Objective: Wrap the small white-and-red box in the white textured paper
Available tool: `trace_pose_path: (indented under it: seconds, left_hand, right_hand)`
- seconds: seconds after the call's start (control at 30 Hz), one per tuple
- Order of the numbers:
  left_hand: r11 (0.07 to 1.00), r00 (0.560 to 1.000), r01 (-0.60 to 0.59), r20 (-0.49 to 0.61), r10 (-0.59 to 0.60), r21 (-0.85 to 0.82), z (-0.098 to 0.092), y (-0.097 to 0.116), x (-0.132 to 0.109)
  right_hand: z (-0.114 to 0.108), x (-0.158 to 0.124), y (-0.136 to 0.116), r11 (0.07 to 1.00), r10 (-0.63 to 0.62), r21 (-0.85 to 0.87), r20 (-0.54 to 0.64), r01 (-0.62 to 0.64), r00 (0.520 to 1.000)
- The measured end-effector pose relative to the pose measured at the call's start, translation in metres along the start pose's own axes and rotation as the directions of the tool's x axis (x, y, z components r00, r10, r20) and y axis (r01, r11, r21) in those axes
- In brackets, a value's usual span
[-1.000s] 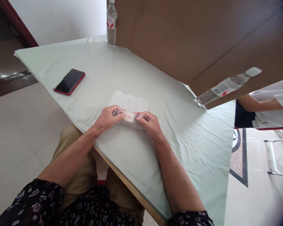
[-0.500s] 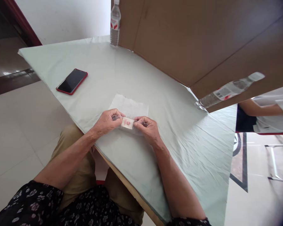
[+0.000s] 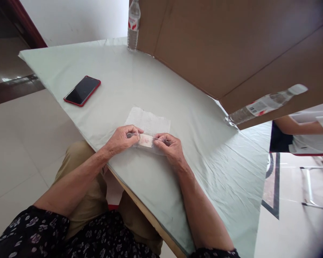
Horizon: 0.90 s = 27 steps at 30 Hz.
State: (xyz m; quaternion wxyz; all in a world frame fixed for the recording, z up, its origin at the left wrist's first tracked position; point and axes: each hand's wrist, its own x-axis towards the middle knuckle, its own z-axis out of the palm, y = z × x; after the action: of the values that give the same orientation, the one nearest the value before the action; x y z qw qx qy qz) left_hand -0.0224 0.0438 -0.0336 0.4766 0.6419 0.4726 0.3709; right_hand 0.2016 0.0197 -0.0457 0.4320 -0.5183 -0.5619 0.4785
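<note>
A small pale rectangular block (image 3: 146, 140) with a faint reddish mark lies between my hands, covered by clear plastic film (image 3: 158, 152). My left hand (image 3: 124, 137) pinches the film at the block's left end, thumb and forefinger together. At the right end, my right hand (image 3: 170, 146) grips the film the same way. Just beyond the fingers a white paper-like sheet (image 3: 148, 119) rests flat on the cloth, its near edge hidden behind the hands and film.
A phone in a red case (image 3: 82, 91) lies to the left on the pale green tablecloth (image 3: 204, 143). Cardboard panels (image 3: 218, 43) stand along the far side, with a clear bottle (image 3: 134, 27) at the back and another bottle (image 3: 266, 104) at the right. A person's arm (image 3: 301, 126) shows beyond.
The film looks drawn over the block now, and the reddish mark appears fainter. Both hands keep nearly the same place and grip. The view has shifted slightly.
</note>
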Motion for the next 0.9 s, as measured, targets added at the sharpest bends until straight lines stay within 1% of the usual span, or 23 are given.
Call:
trace_pose_path:
  seconds: [0.27,0.37,0.53,0.7,0.8,0.9]
  left_hand:
    - [1.000,1.000,0.017,-0.008,-0.017,-0.024,0.0025,-0.0043,0.0029]
    - [0.999,0.999,0.033,-0.009,-0.034,-0.027,0.0023,-0.0051,0.0041]
    - [0.999,1.000,0.026,-0.007,-0.027,-0.046,0.0021,-0.0061,0.0055]
    - [0.998,1.000,0.021,-0.003,-0.021,-0.054,0.0026,-0.0071,0.0051]
    - [0.998,1.000,0.025,0.006,-0.024,-0.060,0.0026,-0.0079,0.0051]
    - [0.998,0.999,0.030,0.018,-0.029,-0.059,0.0026,-0.0085,0.0055]
  right_hand:
    - [0.0011,-0.0001,0.0012,0.999,0.019,0.039,0.007,-0.020,1.000]
    - [-0.0004,0.0006,0.0021,1.000,0.014,0.020,0.015,-0.014,1.000]
    - [-0.0061,0.0020,0.0040,1.000,0.002,0.007,0.070,-0.003,0.998]
    - [-0.0077,0.0018,0.0030,0.998,-0.056,-0.033,0.068,0.058,0.996]
    - [-0.0066,0.0008,0.0027,0.999,-0.034,-0.017,0.090,0.036,0.995]
    - [-0.0059,0.0005,0.0033,1.000,-0.014,-0.016,0.087,0.016,0.996]
